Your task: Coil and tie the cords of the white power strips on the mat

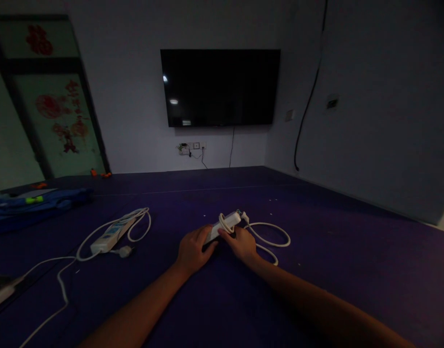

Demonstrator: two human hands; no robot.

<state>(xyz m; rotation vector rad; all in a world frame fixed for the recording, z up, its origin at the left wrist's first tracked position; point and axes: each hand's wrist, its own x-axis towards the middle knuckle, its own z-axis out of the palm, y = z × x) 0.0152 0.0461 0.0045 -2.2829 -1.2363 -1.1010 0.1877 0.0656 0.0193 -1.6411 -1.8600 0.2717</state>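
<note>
Both my hands are on a white power strip (215,231) in the middle of the purple surface. My left hand (193,249) is closed around its near left end. Toward the far end, my right hand (243,243) grips the strip and the white cord (227,224) looped around it, with the thumb on top. The rest of that cord (279,231) curls out in loose loops to the right. A plug (245,217) shows just beyond the strip's far end. My fingers hide the strip's underside.
A second power strip (111,237) lies to the left with its cord coiled over it and a plug (125,251) beside it. Part of another white strip (4,295) is at the left edge. Blue fabric (55,200) lies farther back. A television (222,87) hangs on the wall.
</note>
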